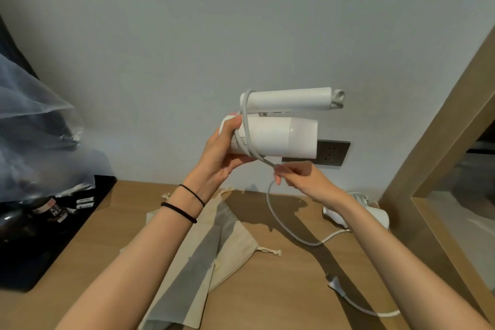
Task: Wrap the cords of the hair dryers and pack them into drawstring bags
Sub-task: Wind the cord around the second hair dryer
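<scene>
A white hair dryer [278, 136] is held up over the worktop [267, 303], gripped at one end by the left hand [222, 153]. Its grey cord [270, 203] is looped round it and pinched by the right hand [302, 177]. Cloth bags [233, 238] are laid flat below.

A single head-worn view looks forward and slightly down at the wall [241, 21] and table [281, 289], seemingly close.
</scene>
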Demonstrator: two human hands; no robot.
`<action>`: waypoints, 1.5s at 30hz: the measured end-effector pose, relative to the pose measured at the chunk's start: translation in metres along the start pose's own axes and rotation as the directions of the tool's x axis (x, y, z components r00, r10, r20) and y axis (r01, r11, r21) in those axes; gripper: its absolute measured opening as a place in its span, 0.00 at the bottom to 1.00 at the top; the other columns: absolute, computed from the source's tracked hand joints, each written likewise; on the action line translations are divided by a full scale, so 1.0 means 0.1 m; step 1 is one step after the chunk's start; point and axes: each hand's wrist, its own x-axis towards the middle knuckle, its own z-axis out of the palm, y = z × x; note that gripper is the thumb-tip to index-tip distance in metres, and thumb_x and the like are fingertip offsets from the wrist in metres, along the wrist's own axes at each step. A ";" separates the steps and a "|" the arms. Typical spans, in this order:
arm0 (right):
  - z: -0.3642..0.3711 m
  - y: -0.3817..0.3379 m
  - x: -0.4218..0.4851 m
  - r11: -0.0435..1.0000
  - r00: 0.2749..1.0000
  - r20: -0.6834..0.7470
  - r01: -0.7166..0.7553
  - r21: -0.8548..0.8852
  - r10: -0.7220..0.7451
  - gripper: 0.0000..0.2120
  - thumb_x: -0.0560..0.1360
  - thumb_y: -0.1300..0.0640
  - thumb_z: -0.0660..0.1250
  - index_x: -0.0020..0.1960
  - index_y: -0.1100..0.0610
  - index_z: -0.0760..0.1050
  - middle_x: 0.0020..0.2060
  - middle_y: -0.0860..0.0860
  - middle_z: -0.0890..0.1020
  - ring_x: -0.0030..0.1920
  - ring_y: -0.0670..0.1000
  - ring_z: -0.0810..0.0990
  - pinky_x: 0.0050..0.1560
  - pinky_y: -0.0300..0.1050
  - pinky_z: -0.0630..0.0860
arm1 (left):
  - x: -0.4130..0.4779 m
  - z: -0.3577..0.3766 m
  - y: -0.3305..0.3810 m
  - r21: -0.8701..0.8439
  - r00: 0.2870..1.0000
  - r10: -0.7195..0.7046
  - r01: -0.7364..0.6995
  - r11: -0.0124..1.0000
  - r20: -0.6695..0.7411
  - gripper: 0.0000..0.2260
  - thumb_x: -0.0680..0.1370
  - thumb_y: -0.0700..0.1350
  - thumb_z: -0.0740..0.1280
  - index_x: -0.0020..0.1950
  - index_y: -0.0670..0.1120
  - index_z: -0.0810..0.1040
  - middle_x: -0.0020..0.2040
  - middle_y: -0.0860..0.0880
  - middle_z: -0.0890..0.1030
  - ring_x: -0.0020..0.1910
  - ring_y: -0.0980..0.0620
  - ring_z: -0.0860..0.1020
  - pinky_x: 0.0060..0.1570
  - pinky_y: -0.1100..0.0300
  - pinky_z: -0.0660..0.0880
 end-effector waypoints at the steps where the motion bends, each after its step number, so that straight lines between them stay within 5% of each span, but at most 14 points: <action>1: -0.06 0.03 0.00 1.000 1.000 -0.001 -0.011 -0.028 0.011 0.18 0.77 0.44 0.63 0.35 0.56 0.76 0.29 0.44 0.73 0.30 0.40 0.68 0.38 0.37 0.66 | 0.00 -0.05 0.01 0.012 0.999 -0.014 0.013 1.000 0.052 0.07 0.77 0.50 0.63 0.54 0.52 0.77 0.45 0.50 0.81 0.42 0.51 0.81 0.38 0.50 0.81; 3: -0.19 0.07 -0.04 0.999 0.999 0.021 -0.039 -0.033 0.040 0.16 0.75 0.47 0.67 0.40 0.60 0.78 0.33 0.48 0.77 0.37 0.42 0.75 0.42 0.49 0.72 | -0.01 -0.15 0.01 0.042 0.986 -0.035 0.029 0.999 0.165 0.10 0.74 0.51 0.65 0.54 0.53 0.77 0.46 0.52 0.82 0.43 0.52 0.82 0.38 0.49 0.81; 6: -0.32 0.10 -0.10 0.997 0.997 0.040 -0.069 -0.029 0.071 0.27 0.74 0.43 0.68 0.53 0.69 0.77 0.49 0.66 0.80 0.54 0.65 0.77 0.60 0.66 0.70 | -0.03 -0.30 -0.03 0.125 0.955 -0.066 0.030 0.992 0.289 0.22 0.60 0.54 0.69 0.53 0.52 0.77 0.43 0.53 0.83 0.41 0.54 0.82 0.32 0.54 0.79; 9: -0.42 0.08 -0.12 0.996 0.997 -0.004 -0.072 0.046 0.072 0.08 0.72 0.54 0.71 0.38 0.57 0.83 0.33 0.57 0.81 0.37 0.54 0.78 0.48 0.49 0.74 | -0.03 -0.43 -0.10 0.255 0.933 -0.103 0.012 0.967 0.344 0.25 0.58 0.55 0.68 0.54 0.53 0.75 0.43 0.52 0.83 0.40 0.53 0.82 0.30 0.56 0.77; 11: -0.46 0.06 -0.10 0.992 0.994 0.003 -0.108 0.062 0.109 0.16 0.68 0.42 0.69 0.27 0.52 0.75 0.25 0.53 0.69 0.29 0.50 0.65 0.38 0.43 0.64 | -0.02 -0.49 -0.12 0.350 0.922 -0.128 -0.008 0.937 0.365 0.28 0.57 0.54 0.69 0.57 0.52 0.75 0.46 0.50 0.82 0.40 0.53 0.82 0.31 0.57 0.78; 13: -0.48 0.02 -0.07 0.989 0.991 0.013 -0.135 0.063 0.134 0.20 0.71 0.42 0.67 0.26 0.52 0.71 0.24 0.49 0.63 0.28 0.47 0.59 0.34 0.41 0.59 | -0.03 -0.51 -0.13 0.460 0.904 -0.129 -0.082 0.884 0.409 0.27 0.59 0.55 0.71 0.57 0.55 0.76 0.49 0.50 0.81 0.42 0.54 0.82 0.34 0.58 0.78; 16: -0.52 -0.07 -0.04 0.978 0.984 0.008 -0.177 0.109 0.177 0.19 0.75 0.46 0.66 0.28 0.52 0.73 0.23 0.46 0.61 0.26 0.46 0.57 0.28 0.38 0.56 | -0.07 -0.43 -0.09 0.613 0.870 -0.138 -0.213 0.761 0.474 0.19 0.67 0.51 0.74 0.57 0.57 0.77 0.52 0.58 0.79 0.46 0.55 0.80 0.34 0.62 0.78; 19: -0.59 -0.13 -0.07 0.963 0.982 0.024 -0.188 0.193 0.187 0.15 0.78 0.49 0.64 0.35 0.55 0.76 0.25 0.47 0.60 0.25 0.45 0.55 0.24 0.36 0.53 | -0.03 -0.43 -0.18 0.698 0.908 -0.094 -0.243 0.673 0.407 0.15 0.72 0.44 0.73 0.56 0.56 0.78 0.56 0.53 0.77 0.50 0.53 0.78 0.36 0.60 0.80; 26: -0.52 -0.20 -0.16 0.992 0.994 -0.015 -0.104 0.070 0.106 0.17 0.80 0.50 0.59 0.45 0.60 0.81 0.26 0.51 0.59 0.25 0.47 0.55 0.24 0.39 0.53 | 0.01 -0.46 -0.38 0.643 0.986 0.043 -0.139 0.753 0.163 0.12 0.72 0.45 0.74 0.53 0.56 0.78 0.55 0.49 0.78 0.52 0.48 0.78 0.35 0.53 0.82; 30: -0.32 -0.27 -0.14 0.981 0.992 -0.126 -0.007 -0.193 -0.017 0.17 0.80 0.50 0.57 0.42 0.53 0.82 0.31 0.61 0.72 0.28 0.51 0.64 0.32 0.43 0.63 | 0.02 -0.39 -0.40 0.654 0.973 0.199 -0.229 0.721 0.120 0.13 0.70 0.48 0.74 0.53 0.54 0.77 0.51 0.54 0.77 0.51 0.50 0.77 0.36 0.57 0.82; 33: -0.16 -0.30 -0.17 0.935 0.989 -0.125 0.034 -0.352 -0.082 0.17 0.82 0.54 0.54 0.46 0.53 0.81 0.31 0.47 0.75 0.32 0.44 0.69 0.34 0.36 0.63 | 0.01 -0.39 -0.38 0.761 0.925 0.335 -0.346 0.549 0.179 0.17 0.65 0.58 0.72 0.51 0.59 0.75 0.47 0.60 0.77 0.48 0.53 0.77 0.41 0.54 0.81; 36: -0.01 -0.28 -0.22 0.928 0.985 -0.137 0.051 -0.370 -0.109 0.15 0.83 0.53 0.52 0.54 0.53 0.78 0.31 0.41 0.72 0.31 0.41 0.70 0.33 0.32 0.66 | 0.03 -0.39 -0.39 0.788 0.883 0.446 -0.375 0.489 0.143 0.15 0.66 0.57 0.72 0.50 0.59 0.74 0.45 0.59 0.77 0.46 0.53 0.77 0.42 0.53 0.79; 41: 0.26 -0.22 -0.20 0.886 0.963 -0.171 0.113 -0.449 -0.209 0.14 0.83 0.51 0.50 0.59 0.52 0.72 0.32 0.51 0.75 0.32 0.52 0.73 0.35 0.49 0.70 | 0.04 -0.21 -0.42 0.493 0.935 0.331 -0.230 0.839 -0.127 0.11 0.71 0.48 0.73 0.51 0.52 0.77 0.47 0.49 0.78 0.44 0.48 0.80 0.35 0.53 0.82; 45: 0.39 -0.16 -0.14 0.931 0.963 -0.194 0.109 -0.349 -0.185 0.14 0.82 0.49 0.51 0.51 0.50 0.74 0.35 0.51 0.78 0.37 0.50 0.76 0.40 0.50 0.74 | 0.01 -0.06 -0.34 0.255 0.946 0.217 -0.154 0.955 -0.239 0.08 0.73 0.46 0.72 0.50 0.47 0.78 0.43 0.46 0.78 0.36 0.51 0.80 0.34 0.55 0.81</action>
